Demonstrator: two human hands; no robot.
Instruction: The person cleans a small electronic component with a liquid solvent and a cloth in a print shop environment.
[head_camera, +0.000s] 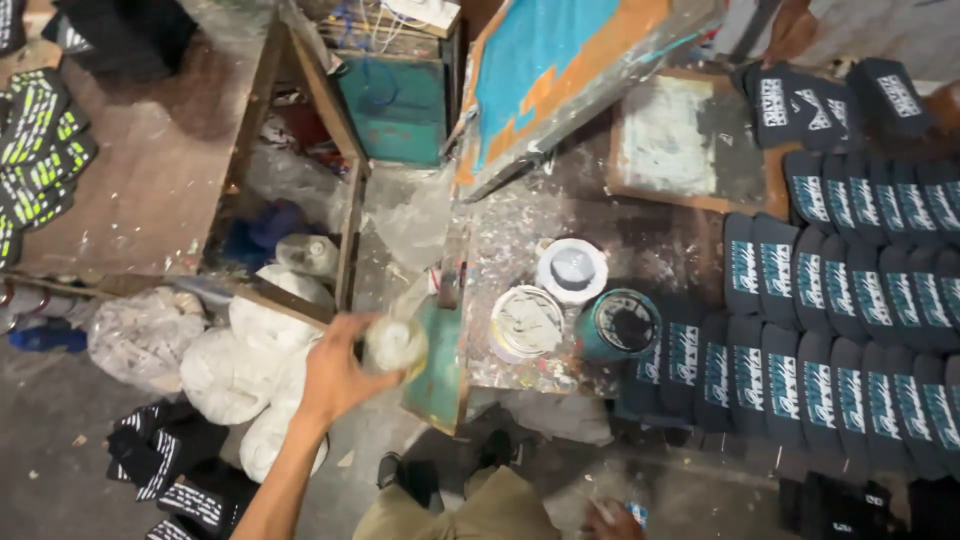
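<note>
1. Left hand (335, 375) reaches forward with the arm stretched out, and its fingers are closed around a small pale bottle (394, 345) just beside the left edge of the table (500, 250).
2. Right hand (612, 522) is low at the bottom edge; whether its fingers are open or closed I cannot tell.
3. Three round tubs stand on the table: a white tub (571, 270), a tub with white paint (526, 322), and a teal tub (618, 324) with dark content.

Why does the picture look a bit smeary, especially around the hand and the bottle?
Head view: the left hand and the clear bottle it grips are softened by motion blur; the right hand at the bottom edge is blurred too; the paint-spattered table and dark printed socks look sharper; lighting is dim and even.
</note>
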